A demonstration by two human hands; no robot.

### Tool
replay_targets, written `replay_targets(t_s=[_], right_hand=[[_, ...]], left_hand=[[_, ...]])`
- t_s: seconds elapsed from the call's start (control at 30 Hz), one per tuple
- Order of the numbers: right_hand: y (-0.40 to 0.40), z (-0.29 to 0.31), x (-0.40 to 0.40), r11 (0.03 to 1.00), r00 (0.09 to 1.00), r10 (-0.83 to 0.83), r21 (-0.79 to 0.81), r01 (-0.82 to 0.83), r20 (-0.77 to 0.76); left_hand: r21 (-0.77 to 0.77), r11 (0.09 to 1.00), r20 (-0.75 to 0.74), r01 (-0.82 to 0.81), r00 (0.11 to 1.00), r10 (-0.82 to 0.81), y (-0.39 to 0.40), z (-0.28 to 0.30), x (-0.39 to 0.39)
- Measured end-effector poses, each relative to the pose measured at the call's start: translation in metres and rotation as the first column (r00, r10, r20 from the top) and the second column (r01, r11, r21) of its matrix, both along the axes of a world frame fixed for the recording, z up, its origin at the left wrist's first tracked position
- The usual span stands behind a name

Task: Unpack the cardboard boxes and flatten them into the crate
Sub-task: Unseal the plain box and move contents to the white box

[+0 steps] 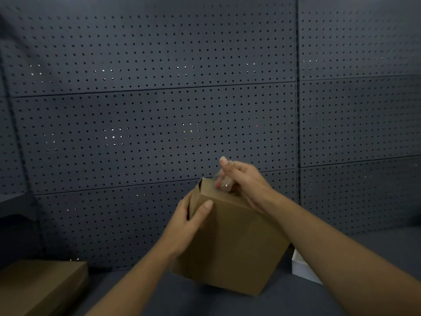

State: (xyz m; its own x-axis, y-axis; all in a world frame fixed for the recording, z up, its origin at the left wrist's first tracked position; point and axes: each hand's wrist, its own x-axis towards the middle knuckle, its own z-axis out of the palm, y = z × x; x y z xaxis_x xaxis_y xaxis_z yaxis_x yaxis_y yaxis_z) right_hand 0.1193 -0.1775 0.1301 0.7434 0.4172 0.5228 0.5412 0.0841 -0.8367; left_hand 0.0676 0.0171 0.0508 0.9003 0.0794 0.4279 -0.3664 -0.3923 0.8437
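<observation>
Cardboard box (230, 242) tilted at lower centre of frame, gripped at its left edge by left hand (189, 222); right hand (241, 179) pinching clear tape (224, 182) at its top edge.

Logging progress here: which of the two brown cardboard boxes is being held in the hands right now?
The tilted cardboard box at centre: the left hand grips its upper corner, the right hand works at its top edge. The other box, bottom left, lies untouched.
</observation>
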Motion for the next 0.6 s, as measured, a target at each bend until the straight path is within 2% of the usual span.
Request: replay_targets(t_s=[0.1, 0.2, 0.33, 0.43, 0.53, 0.6], right_hand=[[0.019, -0.003, -0.001, 0.994, 0.993, 0.091, 0.061, -0.087, -0.074], [0.038, -0.008, -0.002, 0.990, 0.987, 0.133, 0.056, -0.129, -0.093], [0.059, -0.018, 0.007, 0.998, 0.991, 0.053, 0.033, -0.049, -0.125], [0.067, -0.029, 0.014, 0.986, 0.963, 0.009, 0.160, 0.035, -0.268], [0.064, -0.027, 0.016, 0.938, 0.920, 0.073, 0.340, 0.068, -0.386], [0.062, -0.023, 0.016, 0.949, 0.915, 0.090, 0.313, 0.041, -0.392]], left_hand=[[-0.105, 0.991, 0.080, -0.081, 0.993, 0.090, 0.002, 0.013, 0.000], [-0.177, 0.963, -0.016, -0.202, 0.979, 0.203, 0.004, 0.023, 0.012], [-0.317, 0.908, -0.085, -0.275, 0.962, 0.261, 0.014, 0.017, 0.018], [-0.376, 0.873, -0.135, -0.312, 0.950, 0.282, 0.025, -0.005, 0.015], [-0.407, 0.858, -0.107, -0.313, 0.949, 0.295, 0.031, -0.020, 0.012], [-0.386, 0.865, -0.082, -0.320, 0.946, 0.313, 0.033, -0.017, 0.013]])
